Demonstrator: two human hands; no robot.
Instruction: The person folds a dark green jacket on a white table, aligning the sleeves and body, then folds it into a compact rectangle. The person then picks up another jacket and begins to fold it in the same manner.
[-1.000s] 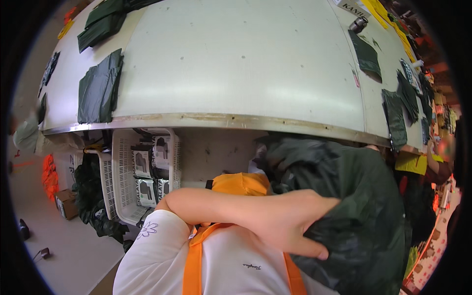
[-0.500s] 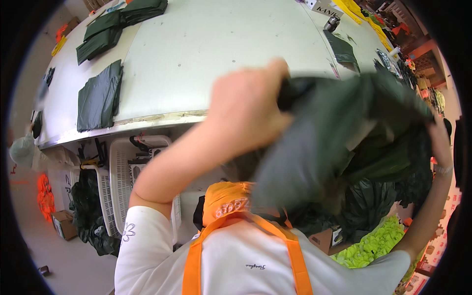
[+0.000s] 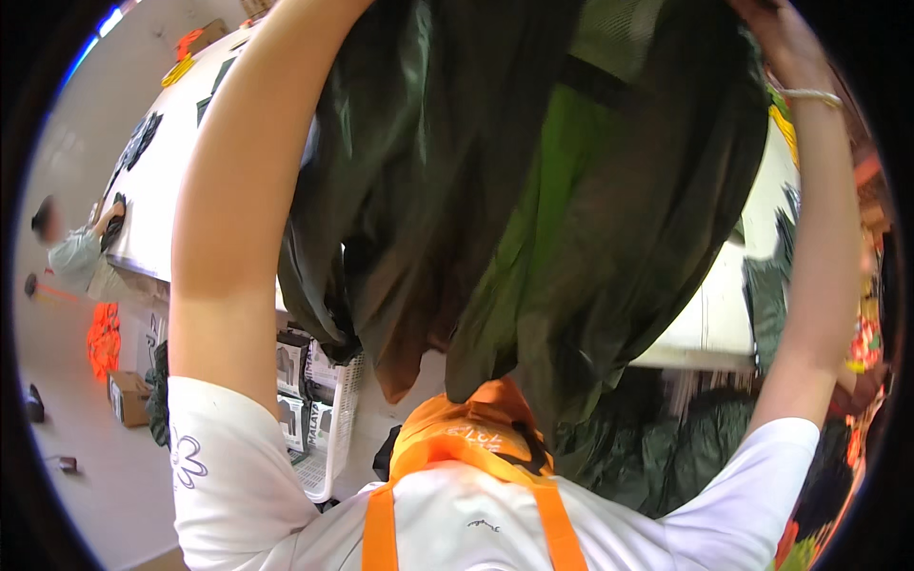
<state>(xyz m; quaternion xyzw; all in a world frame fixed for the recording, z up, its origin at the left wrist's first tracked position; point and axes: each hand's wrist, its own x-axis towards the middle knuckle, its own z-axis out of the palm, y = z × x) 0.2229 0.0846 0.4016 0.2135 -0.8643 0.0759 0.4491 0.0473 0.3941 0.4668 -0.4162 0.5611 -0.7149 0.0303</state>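
Observation:
A large dark green garment (image 3: pixel 419 162) with a shiny surface hangs spread out before me, its lower folds reaching down to my orange apron. A brighter green strip and a patch of mesh (image 3: pixel 619 33) show on it. At its upper right edge my right hand (image 3: pixel 785 43) is closed on the cloth, the fingertips partly cut off by the picture's rim. On the left my bare forearm rises along the garment, but my left hand lies beyond the top edge.
Behind the garment stands a white table (image 3: pixel 143 209). More dark green garments (image 3: pixel 766 295) lie on its right side. A white plastic basket (image 3: pixel 343 419) holds printed packages below. At far left are a person (image 3: pixel 76 249), an orange bundle (image 3: pixel 103 341) and a cardboard box (image 3: pixel 128 398).
Both arms have risen, lifting the garment from a blurred bunch at the right to a spread sheet in front of me. My left hand has passed out of view.

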